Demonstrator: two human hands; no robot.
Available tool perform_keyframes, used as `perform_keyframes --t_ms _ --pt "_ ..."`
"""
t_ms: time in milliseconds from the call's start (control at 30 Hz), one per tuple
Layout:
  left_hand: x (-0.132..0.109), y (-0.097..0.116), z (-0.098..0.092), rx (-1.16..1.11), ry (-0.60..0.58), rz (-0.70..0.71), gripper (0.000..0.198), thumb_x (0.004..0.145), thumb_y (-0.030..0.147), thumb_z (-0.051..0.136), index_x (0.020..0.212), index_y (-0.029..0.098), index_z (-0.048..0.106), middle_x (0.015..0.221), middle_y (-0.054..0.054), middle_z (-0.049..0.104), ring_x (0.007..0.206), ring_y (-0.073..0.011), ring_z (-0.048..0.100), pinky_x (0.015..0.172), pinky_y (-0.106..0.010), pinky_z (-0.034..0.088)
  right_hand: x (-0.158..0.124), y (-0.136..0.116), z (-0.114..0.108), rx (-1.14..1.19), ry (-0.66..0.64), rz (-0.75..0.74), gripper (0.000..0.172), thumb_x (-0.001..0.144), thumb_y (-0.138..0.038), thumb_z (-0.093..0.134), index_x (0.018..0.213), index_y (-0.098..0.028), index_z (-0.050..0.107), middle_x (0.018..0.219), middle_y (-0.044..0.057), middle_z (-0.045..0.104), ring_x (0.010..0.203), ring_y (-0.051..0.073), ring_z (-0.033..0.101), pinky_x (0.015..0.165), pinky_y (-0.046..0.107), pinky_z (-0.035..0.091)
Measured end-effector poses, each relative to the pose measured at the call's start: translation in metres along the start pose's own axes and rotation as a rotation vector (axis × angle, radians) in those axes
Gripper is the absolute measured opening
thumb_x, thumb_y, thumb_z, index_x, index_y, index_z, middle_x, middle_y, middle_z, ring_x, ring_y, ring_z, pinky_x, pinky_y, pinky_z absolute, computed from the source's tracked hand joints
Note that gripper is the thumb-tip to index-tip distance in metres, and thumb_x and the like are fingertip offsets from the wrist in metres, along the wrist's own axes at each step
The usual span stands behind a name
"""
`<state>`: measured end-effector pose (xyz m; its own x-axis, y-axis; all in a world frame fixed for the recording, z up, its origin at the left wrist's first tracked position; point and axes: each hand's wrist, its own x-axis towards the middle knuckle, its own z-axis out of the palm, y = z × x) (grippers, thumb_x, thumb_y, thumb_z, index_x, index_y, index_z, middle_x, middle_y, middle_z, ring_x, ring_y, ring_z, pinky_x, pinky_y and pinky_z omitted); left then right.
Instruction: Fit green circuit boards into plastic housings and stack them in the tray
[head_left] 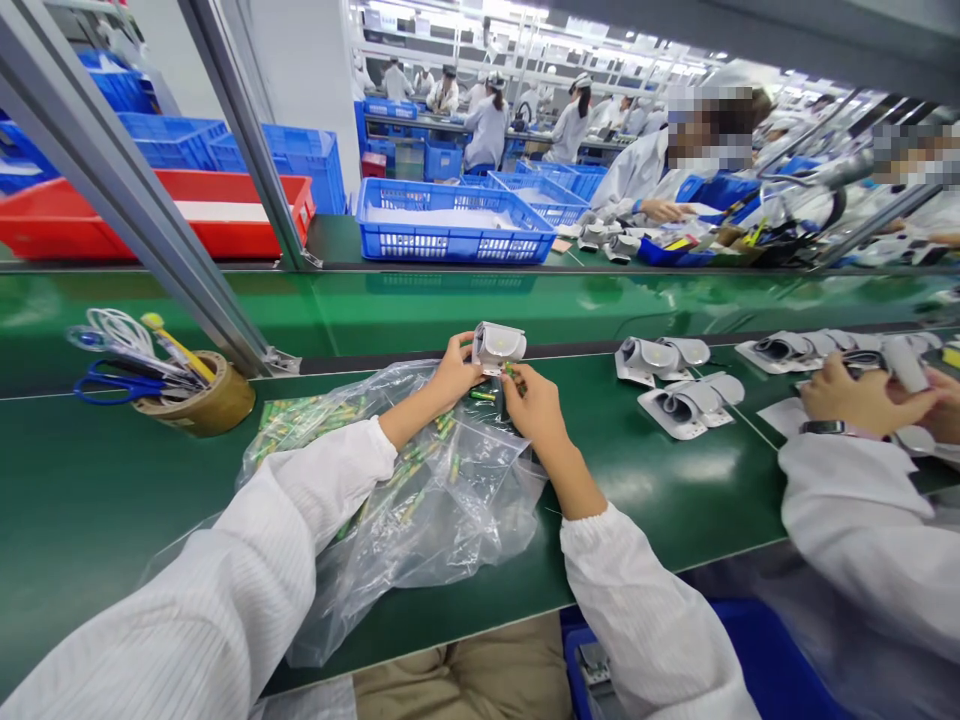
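Observation:
My left hand (454, 372) grips a small white plastic housing (499, 346) by its left side, held just above the green bench (90, 480). My right hand (531, 402) is pinched closed right below the housing, with a small green part (513, 374) between its fingertips. Both wrists rest over clear plastic bags (442, 500) that hold several small green and yellow parts (300, 418).
More white housings (679, 385) lie to the right. A co-worker's hands (862, 395) work at the far right. A tape roll (196, 400) holds scissors and pens at left. A metal post (135, 200) slants down. Blue crates (454, 222) and a red bin (225, 212) stand beyond the conveyor.

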<state>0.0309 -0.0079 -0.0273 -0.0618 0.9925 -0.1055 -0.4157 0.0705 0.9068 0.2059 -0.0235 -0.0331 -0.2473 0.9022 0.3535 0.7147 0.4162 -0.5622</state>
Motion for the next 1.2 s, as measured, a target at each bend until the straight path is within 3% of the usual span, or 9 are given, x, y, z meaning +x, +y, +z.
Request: perform_keyframes --t_ms 133,300,500,667,800,967,1200 --pt "0.000 -0.001 0.001 -0.020 0.025 -0.013 0.081 0.059 -0.005 0.082 0.127 0.026 0.052 0.143 -0.009 0.066 0.101 -0.0204 0.074 0.097 -0.043 0.066 0.000 0.008 0.002 0.125 0.152 0.008 0.042 0.105 -0.048 0.056 0.117 -0.017 0.081 0.106 0.014 0.075 0.094 0.027 0.070 0.089 0.041 0.059" --pt "0.000 -0.001 0.001 -0.023 0.043 0.005 0.083 0.060 -0.002 0.084 0.129 0.026 0.050 0.139 -0.008 0.066 0.100 -0.0209 0.074 0.098 -0.047 0.066 -0.001 0.003 0.002 0.288 0.140 0.015 0.045 0.105 -0.050 0.054 0.124 -0.017 0.079 0.121 0.016 0.079 0.108 0.029 0.074 0.096 0.044 0.059" --pt "0.000 0.000 0.003 -0.012 0.076 0.008 0.083 0.056 -0.003 0.074 0.129 0.026 0.049 0.136 -0.009 0.066 0.103 -0.0252 0.074 0.093 -0.050 0.068 -0.006 -0.012 0.001 0.397 0.129 0.015 0.041 0.108 -0.049 0.050 0.133 -0.019 0.062 0.121 0.016 0.080 0.110 0.028 0.077 0.093 0.040 0.061" --pt "0.000 0.003 0.004 -0.031 0.094 -0.002 0.090 0.048 -0.005 0.070 0.130 0.026 0.051 0.139 -0.011 0.065 0.116 -0.0333 0.073 0.094 -0.054 0.069 -0.011 -0.022 -0.004 0.430 0.118 0.075 0.048 0.110 -0.049 0.049 0.150 -0.021 0.044 0.116 0.013 0.081 0.085 0.023 0.077 0.073 0.033 0.058" --pt "-0.003 0.008 0.003 -0.091 0.011 -0.050 0.083 0.048 -0.004 0.065 0.125 0.026 0.054 0.145 -0.010 0.065 0.120 -0.0329 0.072 0.099 -0.058 0.068 -0.012 -0.023 -0.002 0.487 0.160 0.124 0.044 0.110 -0.054 0.050 0.139 -0.021 0.055 0.116 0.013 0.079 0.066 0.018 0.067 0.063 0.032 0.055" --pt "-0.011 0.016 0.005 -0.124 -0.133 -0.053 0.076 0.046 -0.004 0.060 0.117 0.024 0.061 0.149 -0.007 0.063 0.136 -0.0362 0.065 0.114 -0.070 0.058 -0.010 -0.018 0.006 0.541 0.341 0.123 0.041 0.098 -0.056 0.069 0.114 -0.018 0.074 0.111 0.012 0.078 0.078 0.020 0.068 0.073 0.035 0.058" --pt "-0.013 0.016 0.007 -0.139 -0.130 -0.064 0.081 0.044 -0.008 0.056 0.119 0.024 0.060 0.153 -0.005 0.061 0.143 -0.0376 0.060 0.117 -0.070 0.056 -0.008 -0.018 0.011 0.565 0.418 0.234 0.045 0.090 -0.057 0.076 0.106 -0.015 0.080 0.099 0.010 0.081 0.067 0.018 0.062 0.067 0.034 0.051"
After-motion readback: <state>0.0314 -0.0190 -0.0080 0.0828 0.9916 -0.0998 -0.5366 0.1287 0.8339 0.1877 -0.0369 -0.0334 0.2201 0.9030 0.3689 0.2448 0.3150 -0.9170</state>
